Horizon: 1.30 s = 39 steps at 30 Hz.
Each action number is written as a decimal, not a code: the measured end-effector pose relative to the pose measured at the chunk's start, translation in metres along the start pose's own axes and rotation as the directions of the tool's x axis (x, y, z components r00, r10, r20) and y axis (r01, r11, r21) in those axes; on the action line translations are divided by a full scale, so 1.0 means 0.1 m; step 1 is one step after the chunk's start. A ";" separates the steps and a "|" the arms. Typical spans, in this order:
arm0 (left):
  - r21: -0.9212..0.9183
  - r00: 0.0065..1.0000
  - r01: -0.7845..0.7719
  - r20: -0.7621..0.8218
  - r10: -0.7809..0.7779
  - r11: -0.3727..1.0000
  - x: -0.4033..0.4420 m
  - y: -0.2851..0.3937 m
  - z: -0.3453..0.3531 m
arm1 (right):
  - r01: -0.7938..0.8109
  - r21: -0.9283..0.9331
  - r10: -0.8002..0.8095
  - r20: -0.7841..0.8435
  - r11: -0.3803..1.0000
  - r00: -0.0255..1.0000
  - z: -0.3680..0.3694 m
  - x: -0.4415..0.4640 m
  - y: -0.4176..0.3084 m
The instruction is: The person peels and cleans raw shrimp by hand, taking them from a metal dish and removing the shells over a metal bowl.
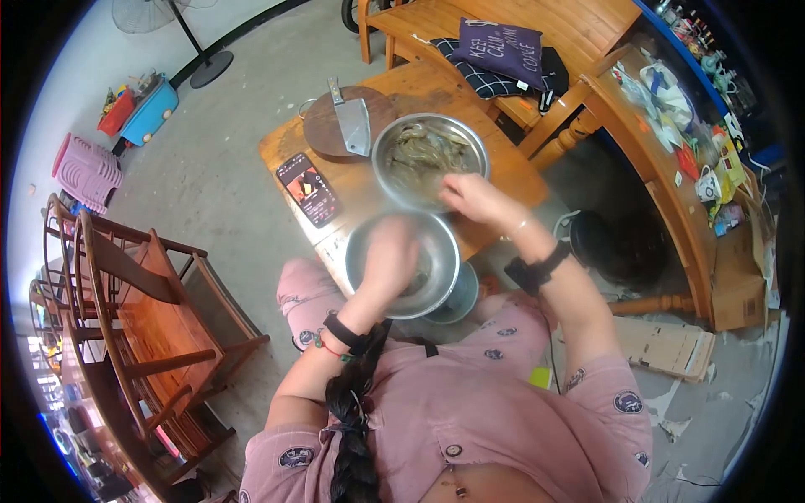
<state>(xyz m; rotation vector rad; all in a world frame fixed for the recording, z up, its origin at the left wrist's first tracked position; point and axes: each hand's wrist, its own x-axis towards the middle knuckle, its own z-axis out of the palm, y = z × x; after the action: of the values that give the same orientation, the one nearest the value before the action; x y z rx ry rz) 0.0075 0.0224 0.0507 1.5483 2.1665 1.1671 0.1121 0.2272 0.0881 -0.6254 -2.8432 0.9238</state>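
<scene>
A steel bowl [387, 186] holding a heap of raw greyish-green shrimp [423, 151] stands on the small wooden table. At its near right rim is my right hand [474, 197], its fingers curled together; what they hold, if anything, is too small to make out. A second steel bowl [447, 251] sits nearer my body, at the table's front edge. My left hand [391, 256] is over and partly inside this nearer bowl, with its fingers smeared by motion. Something small lies at the bottom of that bowl, largely hidden by the hand.
A cleaver [354, 124] rests on a round chopping board [323, 134]. Left of the bowls lies a lit phone [307, 189] on the wooden table [272, 151]. Below the near bowl is a bluish bucket [457, 303]. A wooden chair [159, 310] stands left, a bench [579, 25] behind.
</scene>
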 end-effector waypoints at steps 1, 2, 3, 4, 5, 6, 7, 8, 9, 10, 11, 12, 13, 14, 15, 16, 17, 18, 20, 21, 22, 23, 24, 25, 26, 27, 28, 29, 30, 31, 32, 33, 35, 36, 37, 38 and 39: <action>0.043 0.988 -0.100 -0.112 0.104 0.994 -0.01 0.04 0.01 | 0.026 0.026 -0.027 0.028 0.999 0.999 0.01 -0.11 -0.07; 0.042 0.988 -0.103 -0.107 0.107 0.994 -0.01 0.07 0.03 | 0.049 0.053 -0.052 0.056 0.997 0.997 0.03 -0.22 -0.12; 0.082 0.974 -0.155 -0.155 0.167 0.984 0.00 0.09 0.05 | 0.080 0.076 -0.084 0.052 0.994 0.995 0.06 -0.32 -0.18; 0.124 0.954 -0.203 -0.199 0.225 0.971 -0.01 0.11 0.06 | 0.073 0.080 -0.077 0.051 0.994 0.996 0.06 -0.41 -0.25; 0.123 0.956 -0.203 -0.191 0.224 0.971 -0.03 0.13 0.07 | 0.081 0.127 -0.093 0.087 0.989 0.992 0.05 -0.50 -0.31; 0.056 0.976 -0.181 -0.114 0.186 0.982 -0.04 0.15 0.06 | 0.092 0.174 -0.113 0.121 0.980 0.986 0.04 -0.58 -0.39; -0.007 0.988 -0.152 -0.036 0.152 0.988 -0.04 0.15 0.05 | 0.014 0.240 -0.060 0.184 0.971 0.981 0.05 -0.63 -0.43; -0.067 0.992 -0.118 0.043 0.121 0.991 -0.06 0.16 0.04 | 0.015 0.244 -0.061 0.182 0.970 0.981 0.08 -0.67 -0.44; -0.055 0.989 -0.148 0.009 0.148 0.988 -0.09 0.19 0.06 | 0.068 0.217 -0.098 0.132 0.974 0.986 0.12 -0.70 -0.43; -0.051 0.989 -0.144 0.012 0.145 0.988 -0.12 0.20 0.07 | 0.119 0.188 -0.136 0.083 0.975 0.987 0.18 -0.74 -0.43; -0.067 0.991 -0.133 0.005 0.134 0.989 -0.14 0.20 0.06 | 0.123 0.193 -0.141 0.085 0.973 0.986 0.26 -0.77 -0.40; -0.079 0.992 -0.123 -0.006 0.123 0.989 -0.15 0.20 0.05 | 0.189 0.097 -0.192 0.025 0.977 0.981 0.32 -0.78 -0.39; -0.067 0.993 -0.118 -0.012 0.118 0.991 -0.16 0.19 0.06 | 0.250 -0.002 -0.250 -0.031 0.968 0.968 0.38 -0.78 -0.38; -0.036 0.997 -0.080 0.008 0.081 0.996 -0.17 0.19 0.08 | 0.265 0.005 -0.265 -0.029 0.964 0.964 0.42 -0.80 -0.38; -0.005 0.999 -0.041 0.026 0.041 0.999 -0.18 0.20 0.08 | 0.296 -0.088 -0.302 -0.064 0.951 0.951 0.43 -0.82 -0.43; 0.006 0.999 -0.032 0.017 0.032 0.999 -0.17 0.20 0.07 | 0.320 -0.180 -0.340 -0.095 0.930 0.936 0.44 -0.83 -0.46; -0.015 0.995 0.026 0.094 -0.024 1.000 -0.16 0.20 0.05 | 0.320 -0.247 -0.339 -0.038 0.915 0.940 0.46 -0.84 -0.46; -0.034 0.982 0.084 0.171 -0.077 0.996 -0.15 0.20 0.03 | 0.331 -0.244 -0.350 -0.035 0.911 0.936 0.48 -0.84 -0.47; -0.068 0.977 0.126 0.182 -0.112 0.990 -0.15 0.10 0.06 | 0.396 -0.309 -0.430 -0.049 0.865 0.901 0.50 -0.86 -0.50; -0.063 0.977 0.108 0.192 -0.094 0.992 -0.15 0.08 0.06 | 0.402 -0.309 -0.435 -0.046 0.862 0.899 0.52 -0.86 -0.49; -0.059 0.976 0.089 0.205 -0.075 0.994 -0.15 0.06 0.07 | 0.407 -0.323 -0.447 -0.057 0.854 0.893 0.55 -0.87 -0.48; -0.058 0.976 0.091 0.204 -0.077 0.994 -0.14 0.04 0.08 | 0.410 -0.337 -0.457 -0.068 0.847 0.887 0.57 -0.87 -0.47; -0.109 0.954 0.173 0.266 -0.139 0.979 -0.13 0.03 0.07 | 0.411 -0.335 -0.457 -0.068 0.848 0.887 0.57 -0.87 -0.47; -0.154 0.924 0.255 0.330 -0.194 0.955 -0.12 0.03 0.06 | 0.415 -0.343 -0.461 -0.062 0.842 0.885 0.57 -0.88 -0.48; -0.153 0.923 0.255 0.331 -0.194 0.955 -0.12 0.01 0.07 | 0.419 -0.352 -0.466 -0.057 0.837 0.883 0.56 -0.88 -0.49; -0.203 0.911 0.295 0.354 -0.211 0.934 -0.11 -0.01 0.08 | 0.418 -0.353 -0.466 -0.059 0.837 0.883 0.57 -0.87 -0.49; -0.252 0.898 0.334 0.377 -0.226 0.908 -0.09 -0.02 0.09 | 0.419 -0.369 -0.473 -0.066 0.830 0.879 0.58 -0.87 -0.49; -0.252 0.898 0.333 0.377 -0.225 0.908 -0.09 -0.04 0.10 | 0.419 -0.384 -0.480 -0.072 0.823 0.874 0.58 -0.87 -0.49; -0.279 0.895 0.347 0.383 -0.228 0.896 -0.09 -0.02 0.08 | 0.419 -0.384 -0.479 -0.072 0.823 0.875 0.59 -0.87 -0.50; -0.304 0.891 0.362 0.390 -0.231 0.881 -0.09 -0.01 0.07 | 0.386 -0.401 -0.445 -0.063 0.831 0.893 0.59 -0.88 -0.51; -0.303 0.890 0.364 0.393 -0.232 0.880 -0.10 -0.02 0.10 | 0.352 -0.417 -0.410 -0.054 0.838 0.911 0.60 -0.89 -0.51; -0.295 0.904 0.339 0.365 -0.223 0.893 -0.10 -0.02 0.13 | 0.351 -0.415 -0.408 -0.054 0.839 0.911 0.61 -0.89 -0.51; -0.285 0.918 0.314 0.336 -0.212 0.906 -0.10 -0.04 0.16 | 0.311 -0.395 -0.360 -0.054 0.864 0.932 0.64 -0.87 -0.49; -0.278 0.925 0.299 0.322 -0.205 0.913 -0.09 -0.01 0.14 | 0.311 -0.395 -0.359 -0.054 0.865 0.932 0.65 -0.86 -0.47; -0.270 0.931 0.284 0.306 -0.197 0.920 -0.09 0.01 0.11 | 0.306 -0.379 -0.362 -0.083 0.873 0.929 0.67 -0.85 -0.46; -0.270 0.931 0.284 0.306 -0.198 0.920 -0.09 0.04 0.09 | 0.302 -0.363 -0.363 -0.112 0.881 0.925 0.68 -0.85 -0.44; -0.290 0.943 0.272 0.270 -0.194 0.918 -0.09 0.08 0.06 | 0.302 -0.363 -0.364 -0.112 0.881 0.925 0.68 -0.84 -0.46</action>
<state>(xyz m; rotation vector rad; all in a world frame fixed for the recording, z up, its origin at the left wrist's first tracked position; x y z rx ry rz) 0.0202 0.0181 0.0502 1.1829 1.8347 1.1264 0.1588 0.1223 0.0634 -0.2065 -2.8334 0.3056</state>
